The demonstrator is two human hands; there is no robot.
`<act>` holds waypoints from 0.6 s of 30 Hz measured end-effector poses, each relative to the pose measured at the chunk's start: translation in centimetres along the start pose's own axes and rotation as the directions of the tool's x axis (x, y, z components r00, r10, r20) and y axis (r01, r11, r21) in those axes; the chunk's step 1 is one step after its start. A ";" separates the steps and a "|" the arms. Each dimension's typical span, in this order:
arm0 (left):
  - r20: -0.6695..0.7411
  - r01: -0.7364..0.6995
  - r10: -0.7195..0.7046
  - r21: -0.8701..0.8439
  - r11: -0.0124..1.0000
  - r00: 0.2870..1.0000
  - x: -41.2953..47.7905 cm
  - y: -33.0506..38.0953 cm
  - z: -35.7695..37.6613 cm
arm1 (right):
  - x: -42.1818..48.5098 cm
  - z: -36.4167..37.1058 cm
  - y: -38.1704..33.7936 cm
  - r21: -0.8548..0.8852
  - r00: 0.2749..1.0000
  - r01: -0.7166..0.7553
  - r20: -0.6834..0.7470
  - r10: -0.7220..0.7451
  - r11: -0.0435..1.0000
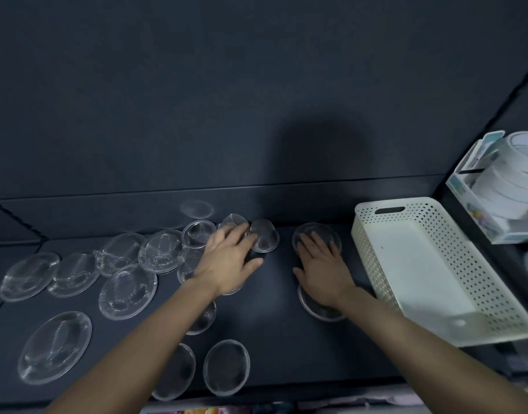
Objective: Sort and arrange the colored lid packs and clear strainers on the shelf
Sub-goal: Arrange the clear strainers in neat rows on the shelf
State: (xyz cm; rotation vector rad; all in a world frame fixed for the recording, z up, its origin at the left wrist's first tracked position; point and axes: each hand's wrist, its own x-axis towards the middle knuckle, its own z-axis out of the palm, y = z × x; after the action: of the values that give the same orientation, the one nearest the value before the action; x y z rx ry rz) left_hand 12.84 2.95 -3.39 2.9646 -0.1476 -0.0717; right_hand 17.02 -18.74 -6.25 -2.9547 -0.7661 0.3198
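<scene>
Several clear strainers lie scattered over the dark shelf [274, 330]. My left hand [228, 258] reaches over a cluster at the back, fingers spread and touching a domed strainer [264, 236]. My right hand [324, 270] lies flat with straight fingers, its fingertips on another round clear strainer [316, 234], while its wrist covers part of a further strainer [319, 309]. Larger flat clear strainers sit at the left [29, 276] and front left [55, 348]. Two oval ones [226, 370] lie near the front edge. No colored lid packs show on the shelf surface.
A cream perforated basket [454, 324], with nothing in it, stands on the shelf's right side. Beyond it, at the far right, hangs a pack of white tape rolls [501, 180]. Colored packaging [203, 410] peeks from below the shelf's front edge. The dark back wall [256, 100] closes the shelf.
</scene>
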 end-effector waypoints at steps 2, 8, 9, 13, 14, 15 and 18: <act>0.005 0.015 -0.015 0.001 1.000 1.000 0.1 0.0 0.1 | -0.3 -0.1 0.7 -0.001 1.000 -0.019 0.000 0.019 1.000; 0.000 0.025 -0.025 0.045 0.999 1.000 -0.2 -0.1 0.1 | -0.4 0.1 1.2 0.023 1.000 -0.020 -0.007 0.020 1.000; 0.001 0.025 -0.025 0.043 0.999 1.000 -0.3 -0.1 0.1 | -0.3 0.1 1.2 0.023 1.000 -0.017 -0.007 0.017 1.000; 0.015 0.018 -0.019 0.066 0.998 1.000 -0.5 0.0 0.1 | -0.3 0.2 1.4 0.039 1.000 0.008 -0.011 -0.007 0.999; 0.021 0.016 -0.017 0.079 0.997 1.000 -0.6 0.0 0.0 | -0.3 0.1 1.5 0.039 1.000 0.013 -0.013 -0.013 0.999; 0.027 0.016 -0.018 0.088 0.996 0.999 -0.6 0.0 0.0 | -0.4 0.0 1.6 0.037 1.000 0.018 -0.014 -0.018 0.999; 0.040 0.015 -0.019 0.097 0.995 0.999 -0.7 -0.1 0.0 | -0.6 -0.2 2.1 0.018 0.999 0.033 0.002 -0.033 0.999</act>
State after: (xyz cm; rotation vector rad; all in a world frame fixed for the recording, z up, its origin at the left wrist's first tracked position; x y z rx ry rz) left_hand 12.17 3.15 -3.34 3.0626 -0.1350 -0.1304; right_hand 17.53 -20.84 -6.15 -2.9225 -0.8066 0.3259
